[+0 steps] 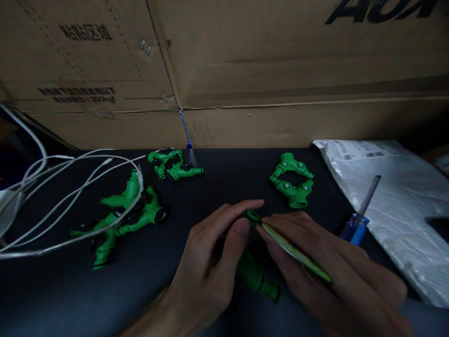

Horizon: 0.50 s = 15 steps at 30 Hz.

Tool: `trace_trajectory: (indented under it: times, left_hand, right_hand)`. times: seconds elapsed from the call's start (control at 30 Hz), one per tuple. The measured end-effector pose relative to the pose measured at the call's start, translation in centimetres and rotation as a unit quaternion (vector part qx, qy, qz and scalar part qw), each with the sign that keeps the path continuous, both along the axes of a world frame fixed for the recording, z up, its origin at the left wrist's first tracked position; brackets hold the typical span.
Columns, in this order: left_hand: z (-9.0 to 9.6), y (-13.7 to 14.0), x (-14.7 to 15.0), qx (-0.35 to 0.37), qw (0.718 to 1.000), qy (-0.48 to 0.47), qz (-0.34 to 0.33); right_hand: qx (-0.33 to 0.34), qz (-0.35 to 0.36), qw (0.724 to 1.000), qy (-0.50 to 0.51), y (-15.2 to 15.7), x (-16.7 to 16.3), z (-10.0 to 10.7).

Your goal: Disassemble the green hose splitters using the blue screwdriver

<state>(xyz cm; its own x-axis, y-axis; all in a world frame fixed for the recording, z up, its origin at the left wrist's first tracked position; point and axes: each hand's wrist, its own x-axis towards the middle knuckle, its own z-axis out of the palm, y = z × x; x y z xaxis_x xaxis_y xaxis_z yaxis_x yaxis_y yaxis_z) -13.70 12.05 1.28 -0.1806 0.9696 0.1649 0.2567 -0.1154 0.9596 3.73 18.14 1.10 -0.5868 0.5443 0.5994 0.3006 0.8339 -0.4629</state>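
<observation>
My left hand [213,262] is closed around a green plastic hose connector [250,271], thumb and forefinger near its round upper opening. The palm and fingers cover much of the connector; one ribbed outlet points down to the right. In my right hand [315,262] is a slim yellow-green pen-like tool [294,252], gripped like a pencil. Its front end meets the rim of the connector's opening, and its tip is too small to make out. Both hands are close together above the dark tabletop [196,299].
Green connectors lie in groups at left [140,217], back [175,166] and right [293,180]. White cables [80,187] loop across the left. A blue-handled screwdriver [358,227] rests against a white padded mailer [396,201]. Cardboard boxes [245,61] wall off the back.
</observation>
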Motion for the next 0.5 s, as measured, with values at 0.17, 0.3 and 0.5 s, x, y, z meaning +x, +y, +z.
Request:
trace_trajectory:
  times: [0.17,0.3,0.5]
  left_hand:
    - [0.0,-0.3,0.2,0.009,1.0,-0.001,-0.004]
    - [-0.1,-0.4,0.2,-0.008,1.0,-0.014,-0.007]
    - [0.4,-0.6,0.2,-0.018,0.999,-0.032,-0.011]
  right_hand:
    - [0.037,-0.01,0.995,-0.088,-0.6,1.7,-0.4]
    - [0.053,-0.012,0.996,-0.072,-1.0,1.9,-0.6]
    - [0.042,-0.011,0.997,-0.067,-1.3,1.4,0.0]
